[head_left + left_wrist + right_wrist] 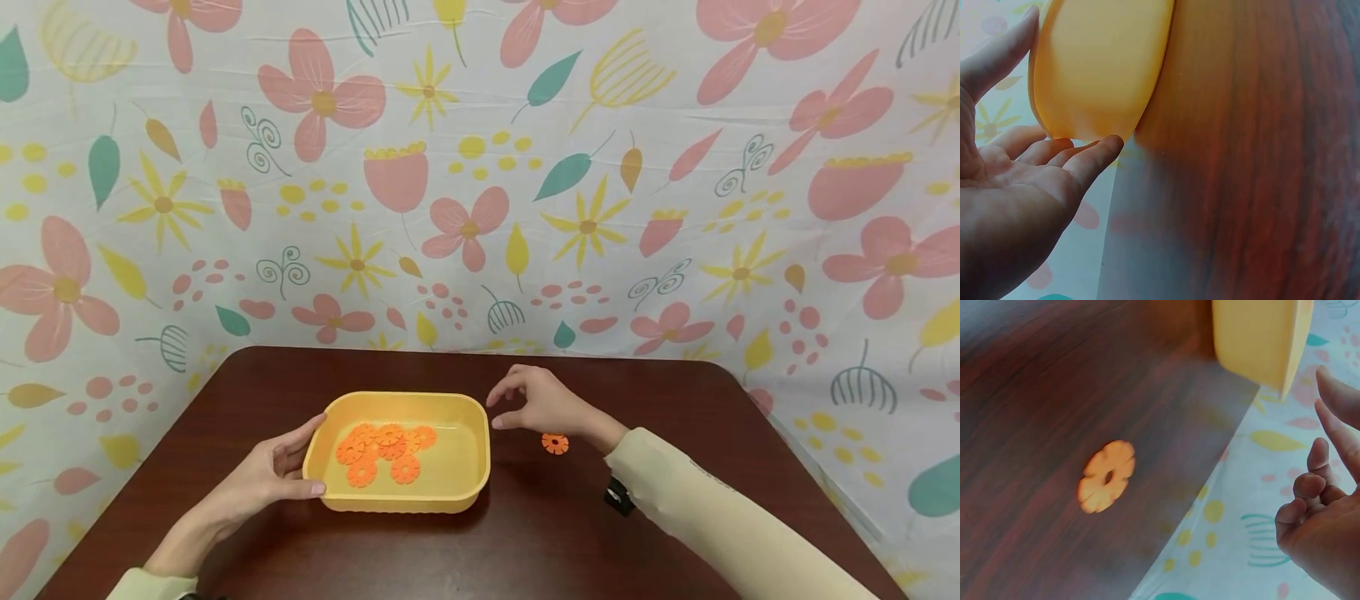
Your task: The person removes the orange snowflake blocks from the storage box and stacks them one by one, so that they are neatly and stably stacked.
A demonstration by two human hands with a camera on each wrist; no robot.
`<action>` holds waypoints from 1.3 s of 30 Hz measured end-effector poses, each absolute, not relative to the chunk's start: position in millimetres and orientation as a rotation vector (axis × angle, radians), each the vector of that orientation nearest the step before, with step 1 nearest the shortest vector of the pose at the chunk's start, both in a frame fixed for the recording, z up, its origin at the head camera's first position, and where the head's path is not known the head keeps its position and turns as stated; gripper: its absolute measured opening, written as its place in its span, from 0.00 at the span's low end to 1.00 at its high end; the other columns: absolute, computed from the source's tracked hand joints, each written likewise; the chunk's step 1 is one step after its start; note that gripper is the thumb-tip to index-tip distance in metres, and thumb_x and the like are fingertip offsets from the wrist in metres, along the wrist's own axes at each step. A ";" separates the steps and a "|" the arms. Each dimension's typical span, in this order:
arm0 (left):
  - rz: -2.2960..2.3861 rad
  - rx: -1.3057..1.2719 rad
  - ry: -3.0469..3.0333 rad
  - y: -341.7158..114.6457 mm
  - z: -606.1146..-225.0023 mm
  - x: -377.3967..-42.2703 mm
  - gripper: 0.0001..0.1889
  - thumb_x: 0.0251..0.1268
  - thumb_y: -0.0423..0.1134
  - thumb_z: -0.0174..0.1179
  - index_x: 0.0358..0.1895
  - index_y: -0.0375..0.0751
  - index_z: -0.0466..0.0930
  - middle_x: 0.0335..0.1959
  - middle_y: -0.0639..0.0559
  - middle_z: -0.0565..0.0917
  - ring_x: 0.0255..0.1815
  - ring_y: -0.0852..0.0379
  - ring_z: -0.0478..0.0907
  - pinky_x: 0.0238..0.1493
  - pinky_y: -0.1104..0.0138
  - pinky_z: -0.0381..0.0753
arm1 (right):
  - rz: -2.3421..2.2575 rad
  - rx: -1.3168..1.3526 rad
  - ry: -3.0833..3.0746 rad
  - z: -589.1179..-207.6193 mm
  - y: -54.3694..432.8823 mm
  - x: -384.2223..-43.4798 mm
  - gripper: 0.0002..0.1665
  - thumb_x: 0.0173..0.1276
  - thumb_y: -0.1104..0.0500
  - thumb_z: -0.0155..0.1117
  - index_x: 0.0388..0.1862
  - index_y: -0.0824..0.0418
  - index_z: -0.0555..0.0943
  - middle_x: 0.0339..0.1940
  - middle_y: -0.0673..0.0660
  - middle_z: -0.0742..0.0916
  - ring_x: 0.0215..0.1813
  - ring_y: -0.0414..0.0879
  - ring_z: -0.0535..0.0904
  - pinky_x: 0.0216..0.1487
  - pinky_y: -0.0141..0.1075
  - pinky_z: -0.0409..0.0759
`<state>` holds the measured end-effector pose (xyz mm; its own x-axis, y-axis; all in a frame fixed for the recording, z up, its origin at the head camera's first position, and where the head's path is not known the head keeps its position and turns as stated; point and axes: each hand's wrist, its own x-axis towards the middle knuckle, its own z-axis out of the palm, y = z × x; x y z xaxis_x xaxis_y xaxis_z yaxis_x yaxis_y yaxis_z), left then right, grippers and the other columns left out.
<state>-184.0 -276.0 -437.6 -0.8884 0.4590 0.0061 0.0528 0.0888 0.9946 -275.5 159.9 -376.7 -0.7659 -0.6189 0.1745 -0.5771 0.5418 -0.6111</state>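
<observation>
Several orange discs (392, 452) already sit inside the yellow tray (401, 505); one loose disc (555, 450) lies right of it on the worktop (360, 554), apparently the last to go! The left hand (262, 475) grips the tray's left end; the right hand (543, 402), fingers parted and empty, hovers just beside its right.

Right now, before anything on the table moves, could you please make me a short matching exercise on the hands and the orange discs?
Column one:
1. Left hand
2. Right hand
3. Lone orange disc
4. Group of orange discs

Column two:
A. Lying on the dark table, outside the yellow tray
B. Gathered inside the yellow tray
C. Gripping one end of the yellow tray
D. Near the yellow tray's other end, holding nothing

Right pairs: 1-C, 2-D, 3-A, 4-B.
</observation>
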 end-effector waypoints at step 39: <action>1.859 0.489 2.075 -276.7 -436.6 -184.4 0.51 0.66 0.25 0.70 0.85 0.31 0.44 0.83 0.28 0.50 0.74 0.40 0.70 0.59 0.62 0.82 | -0.900 -1.243 2.399 -403.6 46.9 -276.0 0.21 0.56 0.67 0.84 0.50 0.63 0.91 0.39 0.66 0.86 0.38 0.53 0.74 0.39 0.31 0.67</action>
<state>-184.4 -276.7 -436.6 -0.8931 0.4498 -0.0043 0.0450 0.0988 0.9941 -276.0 46.9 -403.6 -0.5842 -0.8112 0.0263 -0.6282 0.4315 -0.6475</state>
